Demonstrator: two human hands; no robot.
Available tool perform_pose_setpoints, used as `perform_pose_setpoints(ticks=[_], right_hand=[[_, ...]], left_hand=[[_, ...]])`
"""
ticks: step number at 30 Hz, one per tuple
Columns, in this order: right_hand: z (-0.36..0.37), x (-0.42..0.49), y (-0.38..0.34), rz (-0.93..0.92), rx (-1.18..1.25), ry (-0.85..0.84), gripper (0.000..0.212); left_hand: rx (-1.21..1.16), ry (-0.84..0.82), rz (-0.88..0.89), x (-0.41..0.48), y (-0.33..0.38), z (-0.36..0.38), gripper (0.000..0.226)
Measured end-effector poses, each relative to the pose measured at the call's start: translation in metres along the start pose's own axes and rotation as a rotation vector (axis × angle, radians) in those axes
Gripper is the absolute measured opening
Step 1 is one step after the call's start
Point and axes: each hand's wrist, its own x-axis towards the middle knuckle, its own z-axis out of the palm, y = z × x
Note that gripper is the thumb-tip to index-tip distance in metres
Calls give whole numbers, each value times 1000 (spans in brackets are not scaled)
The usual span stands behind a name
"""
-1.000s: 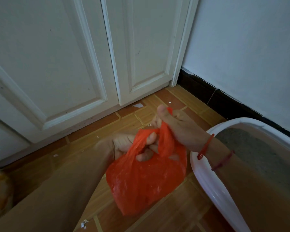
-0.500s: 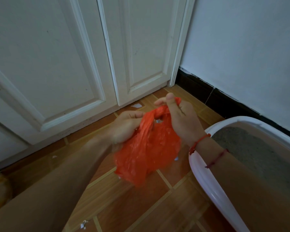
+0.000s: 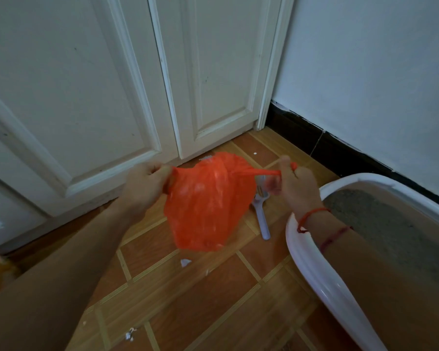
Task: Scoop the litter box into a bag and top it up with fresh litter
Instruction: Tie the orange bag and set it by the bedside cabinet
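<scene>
The left hand [image 3: 143, 188] and right hand [image 3: 293, 188] each pinch one end of the one orange bag [image 3: 208, 203], which hangs between their curled fingers. One white scoop [image 3: 262, 219] lies below the right fingers, with one litter box [image 3: 312, 264] beside them.

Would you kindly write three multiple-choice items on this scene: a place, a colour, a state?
1. Where does the white scoop lie? A. On the floor between the bag and the litter box. B. In the litter. C. In a hand.
2. What colour is the bag? A. Blue. B. Orange. C. Black.
3. How is the bag held? A. Lying flat. B. Hung on a door. C. Stretched between the left hand and right hand.
Answers: 1 A, its handle shows on the tiles; 2 B, bright orange plastic; 3 C, each hand pinches a bag handle.
</scene>
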Motion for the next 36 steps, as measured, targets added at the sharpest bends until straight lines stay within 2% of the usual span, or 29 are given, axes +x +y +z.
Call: perform_pose_setpoints(ticks=[4, 7, 10, 14, 19, 21, 23, 26, 29, 36], right_hand=[[-7, -3, 22, 127, 37, -26, 61], [-1, -3, 23, 167, 98, -26, 58], [-4, -3, 18, 214, 221, -26, 55], [-8, -8, 8, 251, 330, -74, 48], [-3, -13, -13, 251, 453, -190, 43], [1, -15, -21, 182, 390, -256, 44], [7, -16, -25, 51, 241, -286, 36], [17, -23, -27, -117, -30, -260, 31], [29, -30, -27, -204, -147, -235, 38], [36, -26, -30, -279, -288, -223, 40]], left_hand=[[105, 33, -68, -3, -18, -21, 35], [82, 32, -98, -2, -22, -19, 32], [-16, 26, -125, 1, -21, -17, 30], [-182, 7, -70, -4, -12, -9, 24], [-292, -110, -15, -6, 7, 6, 29], [-329, -150, -8, -8, 17, 14, 28], [-368, -204, -7, -11, 27, 23, 26], [-417, -278, -22, -17, 37, 33, 34], [-434, -324, -25, -20, 39, 40, 24], [-526, -340, -71, -20, 48, 54, 33]])
